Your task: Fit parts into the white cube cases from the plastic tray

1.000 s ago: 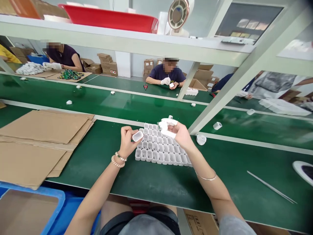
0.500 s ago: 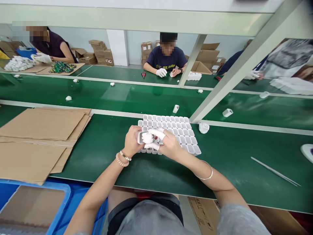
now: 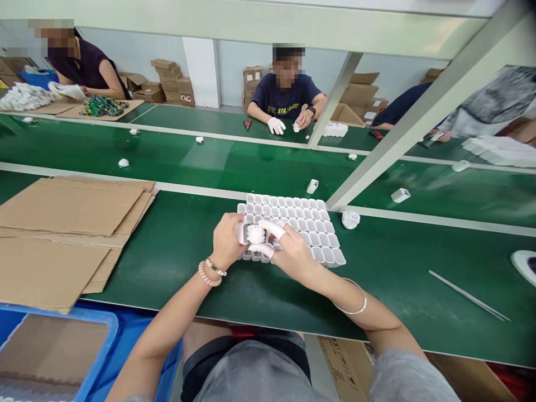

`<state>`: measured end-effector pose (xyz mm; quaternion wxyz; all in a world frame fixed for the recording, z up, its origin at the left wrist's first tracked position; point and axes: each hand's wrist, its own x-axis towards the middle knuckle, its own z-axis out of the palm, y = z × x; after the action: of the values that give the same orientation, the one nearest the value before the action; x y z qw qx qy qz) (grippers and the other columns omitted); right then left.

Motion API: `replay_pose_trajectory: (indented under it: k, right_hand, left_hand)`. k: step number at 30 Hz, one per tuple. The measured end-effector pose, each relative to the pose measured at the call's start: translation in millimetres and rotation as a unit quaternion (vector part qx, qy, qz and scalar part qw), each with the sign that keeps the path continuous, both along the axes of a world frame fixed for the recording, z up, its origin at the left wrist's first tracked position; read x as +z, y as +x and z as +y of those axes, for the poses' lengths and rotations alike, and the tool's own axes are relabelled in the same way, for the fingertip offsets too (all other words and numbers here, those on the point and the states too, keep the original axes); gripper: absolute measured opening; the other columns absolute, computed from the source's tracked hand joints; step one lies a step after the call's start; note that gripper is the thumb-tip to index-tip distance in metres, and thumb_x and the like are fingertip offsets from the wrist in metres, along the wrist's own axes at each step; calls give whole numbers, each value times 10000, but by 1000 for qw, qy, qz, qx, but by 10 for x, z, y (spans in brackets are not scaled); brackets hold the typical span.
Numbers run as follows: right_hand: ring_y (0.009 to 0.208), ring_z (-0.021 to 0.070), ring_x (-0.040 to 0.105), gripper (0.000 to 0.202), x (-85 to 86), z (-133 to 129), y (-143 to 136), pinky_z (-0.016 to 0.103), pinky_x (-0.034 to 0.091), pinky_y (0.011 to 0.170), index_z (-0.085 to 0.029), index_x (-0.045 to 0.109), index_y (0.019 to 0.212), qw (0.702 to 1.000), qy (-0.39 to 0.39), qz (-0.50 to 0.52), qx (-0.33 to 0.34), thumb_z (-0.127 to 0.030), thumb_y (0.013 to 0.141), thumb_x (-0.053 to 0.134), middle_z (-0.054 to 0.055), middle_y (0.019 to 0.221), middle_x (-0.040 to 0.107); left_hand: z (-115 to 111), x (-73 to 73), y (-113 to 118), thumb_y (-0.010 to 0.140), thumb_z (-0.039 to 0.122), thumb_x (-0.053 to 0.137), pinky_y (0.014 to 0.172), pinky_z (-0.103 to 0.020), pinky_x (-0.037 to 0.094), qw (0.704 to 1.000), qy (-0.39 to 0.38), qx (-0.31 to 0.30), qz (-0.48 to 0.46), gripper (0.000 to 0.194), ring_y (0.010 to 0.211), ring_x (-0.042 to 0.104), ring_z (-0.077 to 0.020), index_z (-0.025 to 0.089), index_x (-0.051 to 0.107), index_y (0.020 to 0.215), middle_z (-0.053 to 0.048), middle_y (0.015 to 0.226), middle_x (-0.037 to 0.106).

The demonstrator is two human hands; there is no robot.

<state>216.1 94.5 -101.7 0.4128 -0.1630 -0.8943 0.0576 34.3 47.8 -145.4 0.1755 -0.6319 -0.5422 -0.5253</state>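
My left hand point(image 3: 227, 240) is closed around a small white plastic housing point(image 3: 242, 233), tilted with its opening to the right. At that opening sits a rounded white part point(image 3: 255, 234), pinched by my right hand point(image 3: 292, 248), whose thumb and finger wear white finger covers. How deep the rounded part sits in the housing I cannot tell. Just beneath and behind both hands stands a block of white open-topped housings point(image 3: 312, 224) in rows on the green table; my hands hide some of them.
Cardboard sheets point(image 3: 62, 215) lie at left, above a blue bin point(image 3: 111, 335). Tweezers point(image 3: 469, 295) and a white bundle point(image 3: 350, 219) are at right. A slanted metal post point(image 3: 377, 151) rises beyond the block. Loose housings point(image 3: 401, 195) lie on the green belt point(image 3: 167, 156); co-workers sit opposite.
My hands keep nearly the same pose around the housing and the rounded part. The pieces on the belt have shifted right. The co-worker opposite has moved their hands slightly.
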Motion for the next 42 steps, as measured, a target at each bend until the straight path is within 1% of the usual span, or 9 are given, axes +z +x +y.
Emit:
replay_pose_trajectory:
  k: [5,9,15,21,26,29,31,36,42]
  right_hand:
    - [848,258,679,505,-29,-73,8,409,610,766,-199,519,1417,1000,-21,2,-21,-352,948,628,112,938,668]
    - [854,253,678,480,-34,-73,2,394,612,756,-195,513,1419,1000,-2,1,-24,-342,969,593,111,936,659]
    - [805,243,658,534,-52,-50,-10,388,615,747,-172,455,1472,999,32,20,-19,-328,975,575,122,954,646]
    - [858,277,655,571,-83,-52,-8,435,613,774,-170,425,1506,997,70,3,-39,-345,979,559,139,967,642]
    - [859,270,658,637,-75,4,-15,422,613,783,-173,364,1544,997,70,11,-12,-327,967,584,149,1000,649]
    - [887,269,667,649,-58,33,-5,420,616,798,-209,370,1547,999,39,-2,-4,-354,956,599,147,1047,651]
    - [926,278,670,646,-47,37,1,432,613,823,-218,380,1543,999,41,-12,-1,-369,954,600,147,1063,652]
    - [907,274,666,602,-40,18,0,423,613,799,-186,388,1532,996,86,-4,-17,-358,980,554,144,1015,649]
    - [909,277,651,646,-87,35,-11,427,601,818,-178,426,1520,998,58,-24,-1,-406,943,606,152,1035,650]
  left_hand:
    - [-5,-4,32,817,339,656,644,-305,505,1000,-2,8,-4,298,800,638,-207,217,544,1064,-49,934,643]
    - [-7,22,35,841,335,635,636,-304,502,1000,12,13,23,275,788,631,-206,214,548,1072,-53,928,645]
    - [-5,29,29,836,283,609,636,-320,503,998,14,17,57,301,796,625,-222,195,537,1116,-77,941,644]
    - [-6,6,12,821,251,609,658,-333,514,999,3,3,52,347,821,629,-229,199,528,1154,-83,963,645]
    - [-6,5,1,815,256,615,631,-319,502,998,-4,14,57,341,787,623,-219,205,524,1139,-69,938,637]
    - [-7,7,0,808,260,620,638,-320,496,999,-13,5,48,343,786,623,-220,211,530,1135,-62,929,636]
    - [-8,7,3,809,264,619,647,-323,495,999,-16,1,42,345,785,622,-221,214,532,1139,-59,928,636]
    - [-8,5,17,826,290,629,626,-316,485,999,-15,4,35,323,769,620,-218,209,537,1124,-58,914,637]
    - [-24,6,39,832,303,638,652,-327,500,999,-13,-6,34,326,773,627,-221,206,537,1126,-67,922,647]
